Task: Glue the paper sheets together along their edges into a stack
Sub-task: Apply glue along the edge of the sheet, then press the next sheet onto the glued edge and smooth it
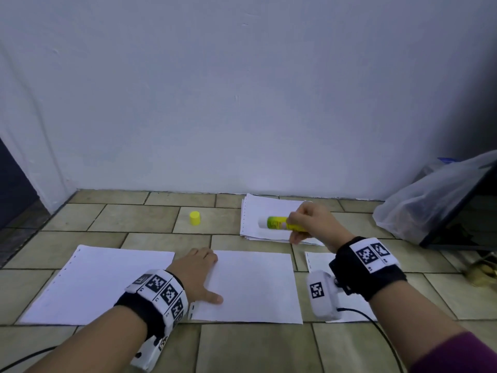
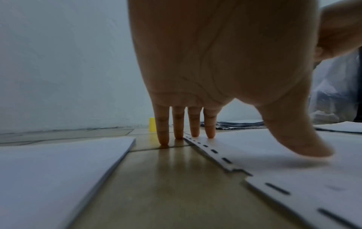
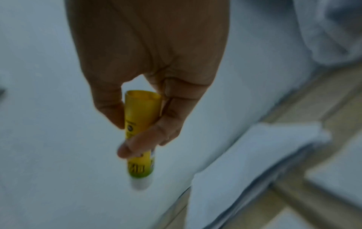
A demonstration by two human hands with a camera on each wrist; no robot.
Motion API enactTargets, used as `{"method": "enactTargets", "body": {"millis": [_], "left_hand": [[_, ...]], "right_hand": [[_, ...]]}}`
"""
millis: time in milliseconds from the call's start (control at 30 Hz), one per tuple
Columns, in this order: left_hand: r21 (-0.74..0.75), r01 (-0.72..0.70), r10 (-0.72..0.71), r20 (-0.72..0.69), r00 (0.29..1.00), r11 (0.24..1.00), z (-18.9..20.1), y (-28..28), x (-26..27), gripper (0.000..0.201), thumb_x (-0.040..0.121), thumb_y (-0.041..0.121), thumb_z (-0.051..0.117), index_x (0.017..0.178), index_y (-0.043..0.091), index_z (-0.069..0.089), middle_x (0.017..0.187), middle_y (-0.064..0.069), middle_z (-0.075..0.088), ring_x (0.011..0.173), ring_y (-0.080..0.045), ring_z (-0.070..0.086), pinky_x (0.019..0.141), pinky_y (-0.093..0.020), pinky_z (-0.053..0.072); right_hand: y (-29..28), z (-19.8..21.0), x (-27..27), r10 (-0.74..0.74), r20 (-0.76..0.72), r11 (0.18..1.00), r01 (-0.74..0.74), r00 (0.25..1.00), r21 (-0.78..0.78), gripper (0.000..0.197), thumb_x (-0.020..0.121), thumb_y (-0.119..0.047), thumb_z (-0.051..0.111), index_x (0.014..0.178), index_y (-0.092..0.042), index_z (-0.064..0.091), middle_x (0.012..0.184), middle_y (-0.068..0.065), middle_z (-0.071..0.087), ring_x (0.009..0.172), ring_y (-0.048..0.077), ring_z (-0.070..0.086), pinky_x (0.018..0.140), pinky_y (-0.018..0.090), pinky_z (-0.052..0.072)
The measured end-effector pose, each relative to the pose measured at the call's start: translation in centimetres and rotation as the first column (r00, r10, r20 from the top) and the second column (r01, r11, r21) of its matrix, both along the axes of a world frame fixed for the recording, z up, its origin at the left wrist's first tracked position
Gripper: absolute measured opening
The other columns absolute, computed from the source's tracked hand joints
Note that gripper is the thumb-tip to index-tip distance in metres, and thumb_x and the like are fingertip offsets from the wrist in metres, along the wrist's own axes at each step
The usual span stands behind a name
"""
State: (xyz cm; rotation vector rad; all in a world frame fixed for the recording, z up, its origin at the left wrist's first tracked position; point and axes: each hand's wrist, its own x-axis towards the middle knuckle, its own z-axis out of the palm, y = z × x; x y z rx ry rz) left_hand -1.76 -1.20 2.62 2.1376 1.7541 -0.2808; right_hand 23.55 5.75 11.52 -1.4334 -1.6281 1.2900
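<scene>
Paper sheet (image 1: 252, 286) lies flat on the tiled floor (image 1: 242, 348), left hand (image 1: 197, 273) pressing its punched edge – right hand (image 1: 313, 223) holds uncapped glue stick (image 1: 279, 223) above the far pile (image 1: 269, 208). Left wrist: fingers (image 2: 210, 128) straight, apart, thumb down. Right wrist: fingers clamped on stick – best run it close along the edge.

Matt white paper sheets (image 1: 252, 286) – glossy tiled floor (image 1: 150, 219), yellow plastic cap (image 1: 194, 218).
</scene>
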Motion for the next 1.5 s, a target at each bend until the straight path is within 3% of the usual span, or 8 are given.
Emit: {"method": "enactTargets", "body": {"millis": [233,433,667,1000,1233,1300,1400,1500], "left_hand": [[-0.060,0.040,-0.041,-0.018,0.999,0.997,0.2,0.2,-1.0,0.094,0.085,0.042,0.068,0.154,0.019,0.009,0.162,-0.002,-0.003,0.148,-0.021,0.008,0.118,-0.032,0.016],[-0.056,-0.020,0.023,0.052,0.998,0.998,-0.5,-0.1,-1.4,0.094,0.083,0.038,0.072,0.153,0.024,0.013,0.159,0.000,-0.004,0.144,-0.021,0.019,0.112,-0.033,0.031],[-0.063,-0.024,0.032,0.122,0.992,0.998,-0.8,-0.2,-2.0,0.094,0.082,0.038,0.072,0.154,0.027,0.012,0.158,0.004,0.000,0.143,-0.017,0.021,0.112,-0.032,0.032],[-0.032,-0.043,0.046,0.125,0.991,0.999,-0.9,-0.3,-2.0,0.102,0.081,0.041,0.073,0.153,0.013,0.008,0.158,0.001,0.005,0.143,-0.017,0.024,0.112,-0.030,0.030],[-0.069,-0.061,0.071,0.159,0.985,0.996,-0.6,0.0,-2.1,0.103,0.078,0.048,0.073,0.153,0.014,0.010,0.154,0.004,0.012,0.140,-0.014,0.026,0.111,-0.029,0.030],[-0.069,-0.062,0.073,0.163,0.984,0.996,-0.5,0.1,-2.0,0.102,0.078,0.047,0.073,0.152,0.014,0.011,0.151,0.004,0.015,0.138,-0.014,0.027,0.110,-0.030,0.032],[-0.056,-0.089,0.097,0.177,0.979,0.994,-0.4,0.1,-1.9,0.100,0.075,0.044,0.076,0.149,0.015,0.015,0.147,0.005,0.020,0.133,-0.014,0.033,0.107,-0.032,0.036],[-0.064,-0.107,0.117,0.190,0.975,0.992,-0.5,0.0,-1.7,0.096,0.074,0.041,0.077,0.145,0.019,0.016,0.146,0.005,0.021,0.129,-0.015,0.036,0.105,-0.033,0.039]], "right_hand": [[0.5,-3.4,-6.0,-0.137,-0.670,0.842,-0.271,0.729,-0.466,0.029,0.097,-0.029,0.047,0.096,-0.004,0.062,0.080,0.008,0.065,0.058,0.014,0.060,0.057,0.022,0.053],[3.3,-5.8,-11.2,-0.047,-0.139,0.995,0.035,0.989,-0.090,0.012,0.082,-0.009,0.071,0.083,-0.012,0.059,0.089,0.010,0.065,0.066,0.016,0.057,0.049,0.018,0.043],[6.3,-7.6,-14.0,0.016,0.480,0.975,-0.119,0.877,0.186,0.024,0.075,-0.016,0.075,0.095,-0.012,0.063,0.092,0.005,0.063,0.086,0.017,0.055,0.066,0.023,0.039],[6.8,-8.0,-13.8,0.053,0.623,0.975,-0.177,0.781,0.138,0.037,0.074,-0.032,0.078,0.099,-0.012,0.059,0.101,0.006,0.062,0.092,0.018,0.058,0.077,0.027,0.045],[3.8,-1.9,-4.2,-0.006,0.347,0.951,-0.103,0.938,0.293,0.019,0.082,-0.017,0.070,0.101,-0.015,0.069,0.098,0.001,0.072,0.097,0.012,0.064,0.080,0.010,0.043],[2.8,-1.1,0.1,0.038,0.581,0.962,-0.186,0.813,0.199,0.023,0.083,-0.021,0.070,0.106,-0.019,0.067,0.107,0.000,0.069,0.100,0.011,0.062,0.083,0.014,0.041],[0.8,-2.1,5.0,0.218,0.910,0.967,-0.202,0.353,-0.154,0.056,0.083,-0.037,0.070,0.131,-0.016,0.050,0.133,0.002,0.053,0.120,0.016,0.050,0.097,0.026,0.040],[-1.4,-4.0,7.7,0.316,0.892,0.948,-0.090,0.324,-0.304,0.087,0.073,-0.047,0.077,0.140,-0.012,0.034,0.140,0.003,0.046,0.127,0.020,0.045,0.101,0.029,0.038]]}}
